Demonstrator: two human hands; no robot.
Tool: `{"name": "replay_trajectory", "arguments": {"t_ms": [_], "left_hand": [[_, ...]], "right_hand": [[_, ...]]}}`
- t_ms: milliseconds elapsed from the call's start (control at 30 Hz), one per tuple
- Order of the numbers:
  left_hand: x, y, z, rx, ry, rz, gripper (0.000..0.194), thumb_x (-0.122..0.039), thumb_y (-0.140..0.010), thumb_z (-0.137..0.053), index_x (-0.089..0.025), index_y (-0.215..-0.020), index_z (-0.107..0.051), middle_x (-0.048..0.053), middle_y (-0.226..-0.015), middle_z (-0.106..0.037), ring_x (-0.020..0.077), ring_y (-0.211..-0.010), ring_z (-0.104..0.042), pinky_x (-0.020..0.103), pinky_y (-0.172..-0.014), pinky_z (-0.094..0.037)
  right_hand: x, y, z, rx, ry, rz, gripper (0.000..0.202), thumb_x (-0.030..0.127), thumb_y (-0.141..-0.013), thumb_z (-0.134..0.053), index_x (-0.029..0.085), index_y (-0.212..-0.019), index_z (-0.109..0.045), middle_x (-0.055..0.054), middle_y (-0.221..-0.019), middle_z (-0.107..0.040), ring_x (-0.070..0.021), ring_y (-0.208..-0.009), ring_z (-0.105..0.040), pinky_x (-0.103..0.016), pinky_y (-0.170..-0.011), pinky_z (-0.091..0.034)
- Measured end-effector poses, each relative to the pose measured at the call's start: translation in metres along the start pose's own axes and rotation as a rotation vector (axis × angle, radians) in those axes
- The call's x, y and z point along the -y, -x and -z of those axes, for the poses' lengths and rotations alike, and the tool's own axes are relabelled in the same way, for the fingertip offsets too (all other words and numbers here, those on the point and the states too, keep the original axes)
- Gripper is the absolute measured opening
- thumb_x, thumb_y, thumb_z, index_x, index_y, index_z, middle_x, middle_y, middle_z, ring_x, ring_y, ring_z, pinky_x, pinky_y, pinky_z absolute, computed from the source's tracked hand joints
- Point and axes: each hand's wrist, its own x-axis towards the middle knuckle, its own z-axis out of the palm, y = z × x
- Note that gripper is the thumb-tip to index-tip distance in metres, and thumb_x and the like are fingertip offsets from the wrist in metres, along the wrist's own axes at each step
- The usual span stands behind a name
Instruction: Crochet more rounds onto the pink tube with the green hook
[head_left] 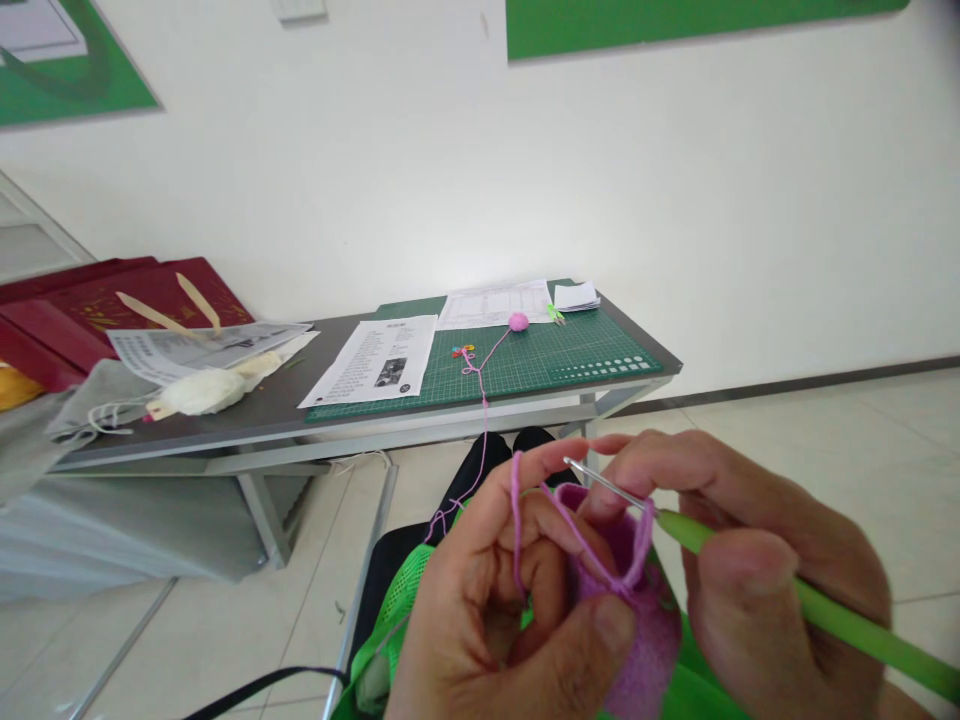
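My left hand (517, 590) pinches a pink crochet piece (637, 660) between thumb and fingers, with a strand of pink yarn (516, 520) looped over its raised index finger. In my right hand (772, 560) is a crochet hook with a green handle (847, 620) and a silver shaft. A pink loop of the piece sits around the shaft, close to the handle. The hook's tip is near my left index fingertip. From the hands the yarn runs down over my lap and up to a small pink yarn ball (518, 322) on the table.
A green cutting mat (525, 365) lies on the dark table, bearing printed sheets (375, 360), small coloured stitch markers (463, 351) and green snips (555, 314). At left are a white yarn bundle (199, 392), wooden sticks (199, 300) and dark red bags (135, 290). A white wall stands behind.
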Motion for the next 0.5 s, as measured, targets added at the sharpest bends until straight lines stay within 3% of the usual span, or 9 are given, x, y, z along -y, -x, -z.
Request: {"name": "replay_trajectory", "arguments": {"t_ms": [133,200,333,433,500], "left_hand": [[0.009,0.000,-0.004,-0.182,0.003,-0.088,0.043,-0.030,-0.077,-0.095,-0.036,-0.118,-0.082,-0.004,-0.067,-0.056,0.0077,-0.060,-0.046,0.014,-0.058,-0.044],[0.010,0.000,-0.004,-0.216,0.056,-0.110,0.042,-0.030,-0.077,-0.095,-0.037,-0.117,-0.083,-0.003,-0.069,-0.059,0.0079,-0.059,-0.049,0.013,-0.056,-0.045],[0.001,-0.004,0.002,-0.216,0.179,-0.043,0.027,-0.039,-0.088,-0.084,-0.031,-0.114,-0.085,-0.001,-0.080,-0.069,0.0039,-0.048,-0.036,0.012,-0.052,-0.046],[-0.008,-0.004,0.008,-0.231,0.213,0.017,0.024,-0.041,-0.081,-0.090,-0.025,-0.099,-0.087,-0.004,-0.066,-0.056,0.0060,-0.053,-0.033,0.013,-0.064,-0.050],[-0.012,-0.002,0.011,-0.237,0.154,0.066,0.026,-0.042,-0.072,-0.097,-0.022,-0.086,-0.087,-0.006,-0.058,-0.044,0.0071,-0.055,-0.032,0.012,-0.060,-0.046]], "right_hand": [[0.003,0.008,-0.010,-0.019,-0.038,-0.090,0.032,0.050,-0.109,-0.045,0.028,-0.097,-0.064,0.003,-0.063,-0.059,-0.0125,-0.049,-0.055,-0.025,-0.047,-0.043],[0.004,0.010,-0.013,-0.045,-0.089,-0.100,0.033,0.048,-0.110,-0.044,0.027,-0.094,-0.064,0.003,-0.061,-0.057,-0.0114,-0.045,-0.050,-0.025,-0.043,-0.038],[0.001,0.008,-0.016,-0.129,-0.165,-0.082,0.031,0.043,-0.109,-0.049,0.026,-0.088,-0.065,0.003,-0.056,-0.051,-0.0109,-0.043,-0.046,-0.027,-0.041,-0.035],[-0.001,0.004,-0.010,-0.098,-0.084,0.019,0.029,0.040,-0.110,-0.047,0.026,-0.091,-0.063,0.003,-0.060,-0.056,-0.0115,-0.047,-0.052,-0.027,-0.047,-0.042],[-0.003,0.001,-0.002,-0.066,0.023,0.110,0.029,0.036,-0.111,-0.043,0.024,-0.092,-0.062,0.002,-0.063,-0.059,-0.0124,-0.051,-0.057,-0.027,-0.053,-0.049]]}}
